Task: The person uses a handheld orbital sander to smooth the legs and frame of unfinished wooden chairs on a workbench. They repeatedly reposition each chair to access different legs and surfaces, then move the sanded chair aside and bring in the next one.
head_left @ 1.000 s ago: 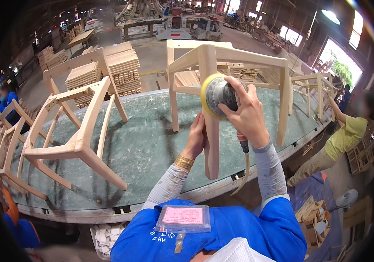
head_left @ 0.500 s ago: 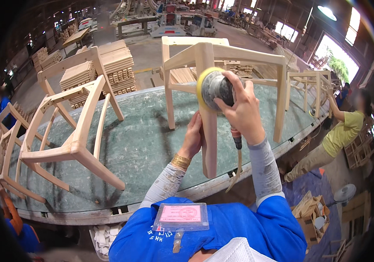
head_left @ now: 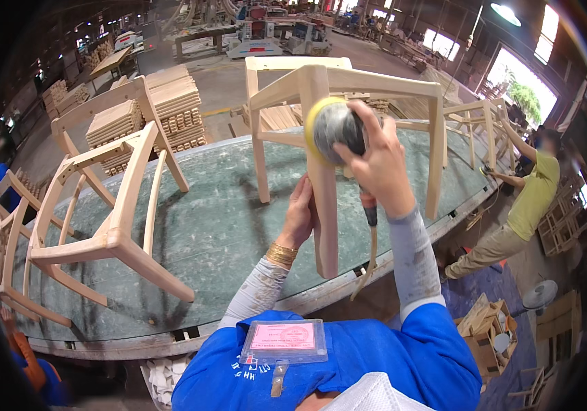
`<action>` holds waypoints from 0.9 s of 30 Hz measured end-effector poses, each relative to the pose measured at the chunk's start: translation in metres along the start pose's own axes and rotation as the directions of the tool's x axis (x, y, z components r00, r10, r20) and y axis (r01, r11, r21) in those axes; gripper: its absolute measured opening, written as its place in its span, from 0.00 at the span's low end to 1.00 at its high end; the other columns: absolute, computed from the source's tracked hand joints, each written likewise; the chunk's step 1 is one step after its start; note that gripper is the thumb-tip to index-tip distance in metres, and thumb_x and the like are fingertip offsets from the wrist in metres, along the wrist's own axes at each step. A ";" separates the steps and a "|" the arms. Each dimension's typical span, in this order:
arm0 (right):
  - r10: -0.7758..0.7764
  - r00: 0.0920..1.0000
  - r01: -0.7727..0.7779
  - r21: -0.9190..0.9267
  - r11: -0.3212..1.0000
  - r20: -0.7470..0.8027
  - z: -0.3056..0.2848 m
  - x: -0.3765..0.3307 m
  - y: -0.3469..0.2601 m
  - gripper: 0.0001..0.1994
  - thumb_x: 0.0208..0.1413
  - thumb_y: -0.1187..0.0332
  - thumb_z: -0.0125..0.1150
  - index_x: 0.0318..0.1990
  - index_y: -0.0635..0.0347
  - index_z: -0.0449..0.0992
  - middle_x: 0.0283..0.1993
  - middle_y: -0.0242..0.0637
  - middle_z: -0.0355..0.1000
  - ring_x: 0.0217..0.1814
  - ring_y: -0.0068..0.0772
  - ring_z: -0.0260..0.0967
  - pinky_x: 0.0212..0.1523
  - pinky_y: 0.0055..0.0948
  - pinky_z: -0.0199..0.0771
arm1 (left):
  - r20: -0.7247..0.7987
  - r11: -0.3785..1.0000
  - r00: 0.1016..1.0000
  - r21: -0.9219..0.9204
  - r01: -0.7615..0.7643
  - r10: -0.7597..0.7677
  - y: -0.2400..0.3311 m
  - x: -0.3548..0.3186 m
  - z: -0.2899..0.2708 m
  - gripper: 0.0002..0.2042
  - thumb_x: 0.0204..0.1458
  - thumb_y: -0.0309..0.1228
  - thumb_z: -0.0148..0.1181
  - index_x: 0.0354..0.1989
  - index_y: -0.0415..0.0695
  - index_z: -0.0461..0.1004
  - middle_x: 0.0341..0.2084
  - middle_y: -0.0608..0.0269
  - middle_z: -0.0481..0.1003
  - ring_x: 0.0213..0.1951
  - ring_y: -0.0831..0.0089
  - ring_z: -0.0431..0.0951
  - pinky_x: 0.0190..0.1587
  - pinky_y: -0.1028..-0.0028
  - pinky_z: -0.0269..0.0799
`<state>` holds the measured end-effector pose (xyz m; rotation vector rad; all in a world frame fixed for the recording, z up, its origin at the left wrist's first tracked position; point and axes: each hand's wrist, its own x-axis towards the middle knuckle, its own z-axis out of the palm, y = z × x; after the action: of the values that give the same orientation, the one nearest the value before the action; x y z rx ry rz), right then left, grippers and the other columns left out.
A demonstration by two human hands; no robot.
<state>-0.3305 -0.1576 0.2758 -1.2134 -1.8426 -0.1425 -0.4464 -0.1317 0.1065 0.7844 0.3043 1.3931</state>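
Note:
A pale wooden chair frame (head_left: pixel 382 81) stands on the green work table in front of me, one leg pointing toward me. My right hand (head_left: pixel 379 161) is wrapped round the dark body of an orbital sander (head_left: pixel 340 130). Its yellow-edged pad meets the upper part of the near leg (head_left: pixel 325 226). From the sander's orange and black handle end a hose (head_left: pixel 368 267) hangs down over the table edge. Lower on the same leg, my left hand (head_left: pixel 299 209) grips it from the left side; some of its fingers are hidden behind the wood.
More chair frames (head_left: pixel 112 240) stand at the left of the green table (head_left: pixel 232 253). Stacked wooden slats (head_left: pixel 177 103) lie beyond it. A person in a yellow shirt (head_left: pixel 536 195) handles another frame (head_left: pixel 488 130) at the right. Below are a box of offcuts (head_left: pixel 488 335) and a fan (head_left: pixel 540 294).
The sander and my right hand have shifted slightly up and left along the leg. My left hand keeps its hold. At the right, the person in yellow has moved an arm lower.

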 end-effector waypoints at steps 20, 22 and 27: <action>0.010 0.999 -0.013 -0.102 0.995 -0.038 0.002 0.053 -0.013 0.32 0.42 0.64 0.67 0.58 0.37 0.63 0.39 0.50 0.63 0.41 0.56 0.69 0.40 0.46 0.71 | 0.101 0.995 0.995 -0.094 0.016 -0.006 -0.004 0.001 -0.007 0.19 0.63 0.38 0.44 0.58 0.43 0.62 0.47 0.67 0.70 0.46 0.79 0.71 0.49 0.77 0.68; -0.049 0.994 0.040 -0.096 0.995 -0.099 0.005 0.053 0.000 0.32 0.42 0.64 0.68 0.58 0.37 0.63 0.39 0.50 0.63 0.41 0.56 0.69 0.41 0.46 0.70 | 0.093 0.995 0.995 -0.094 0.033 -0.024 -0.004 0.000 -0.007 0.19 0.63 0.38 0.44 0.58 0.43 0.62 0.47 0.66 0.70 0.46 0.79 0.71 0.48 0.76 0.68; -0.081 0.997 0.081 -0.052 0.995 0.002 0.012 0.016 0.001 0.33 0.40 0.64 0.69 0.58 0.37 0.64 0.41 0.50 0.65 0.41 0.53 0.70 0.43 0.44 0.71 | 0.076 0.995 0.997 -0.096 0.003 0.004 0.001 0.006 -0.013 0.20 0.63 0.38 0.43 0.60 0.43 0.60 0.49 0.66 0.70 0.48 0.77 0.71 0.50 0.75 0.68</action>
<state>-0.3388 -0.1402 0.2799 -1.1744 -1.8989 -0.2366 -0.4543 -0.1217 0.0999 0.7556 0.1764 1.3647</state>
